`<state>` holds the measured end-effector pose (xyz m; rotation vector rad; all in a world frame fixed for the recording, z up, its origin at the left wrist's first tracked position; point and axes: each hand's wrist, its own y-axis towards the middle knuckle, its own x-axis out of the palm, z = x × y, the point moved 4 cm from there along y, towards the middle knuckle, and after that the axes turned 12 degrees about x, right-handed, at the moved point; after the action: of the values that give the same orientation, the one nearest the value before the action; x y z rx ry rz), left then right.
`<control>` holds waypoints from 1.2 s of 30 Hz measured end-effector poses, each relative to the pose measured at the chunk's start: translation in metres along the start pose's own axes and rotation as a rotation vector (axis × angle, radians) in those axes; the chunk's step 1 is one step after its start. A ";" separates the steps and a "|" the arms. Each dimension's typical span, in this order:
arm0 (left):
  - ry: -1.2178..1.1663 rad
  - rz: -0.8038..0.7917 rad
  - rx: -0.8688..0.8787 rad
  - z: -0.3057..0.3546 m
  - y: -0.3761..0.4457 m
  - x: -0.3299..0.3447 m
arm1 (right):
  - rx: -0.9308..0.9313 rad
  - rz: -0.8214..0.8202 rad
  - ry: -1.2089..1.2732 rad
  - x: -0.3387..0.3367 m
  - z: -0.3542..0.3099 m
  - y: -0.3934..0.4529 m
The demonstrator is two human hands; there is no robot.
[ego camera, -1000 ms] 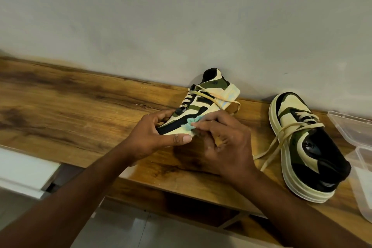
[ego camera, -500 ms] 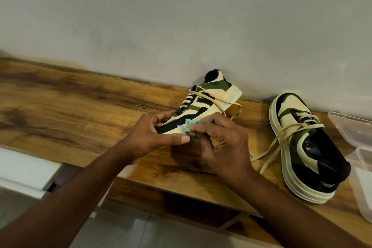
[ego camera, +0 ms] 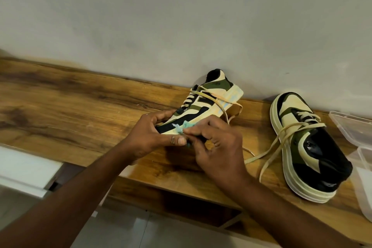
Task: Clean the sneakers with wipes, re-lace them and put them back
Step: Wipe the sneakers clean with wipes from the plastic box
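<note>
A cream, green and black sneaker [ego camera: 211, 102] lies on its side on the wooden shelf [ego camera: 80, 115], heel toward the wall. My left hand [ego camera: 153, 135] grips its toe end, thumb along the sole edge. My right hand [ego camera: 213, 147] pinches a small crumpled blue wipe [ego camera: 184, 126] against the sneaker's side near the toe. Its cream laces [ego camera: 219, 100] hang loose across the upper. The second sneaker [ego camera: 310, 147] stands upright to the right, toe toward the wall, with untied laces trailing onto the wood.
A clear plastic container [ego camera: 358, 133] with its lid open sits at the right edge of the shelf. A grey wall rises right behind the shelf. A white surface [ego camera: 22, 169] lies lower left, with tiled floor below.
My right hand has slid the wipe slightly left along the sneaker's side toward the toe. My left hand keeps its hold, and the second sneaker has not moved.
</note>
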<state>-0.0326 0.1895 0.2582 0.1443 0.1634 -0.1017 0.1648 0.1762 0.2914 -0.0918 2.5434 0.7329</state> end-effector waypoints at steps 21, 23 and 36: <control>0.042 -0.058 0.066 0.013 -0.001 0.011 | -0.121 -0.290 -0.361 -0.012 -0.011 0.008; 0.036 -0.053 0.053 0.012 -0.001 0.010 | -0.153 -0.283 -0.401 -0.010 -0.013 0.008; 0.023 -0.019 0.005 0.004 0.002 0.005 | 0.173 0.041 -0.225 -0.042 0.022 0.033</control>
<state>-0.0267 0.1904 0.2619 0.1494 0.1875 -0.1193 0.2053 0.2127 0.3110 0.0960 2.3857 0.5041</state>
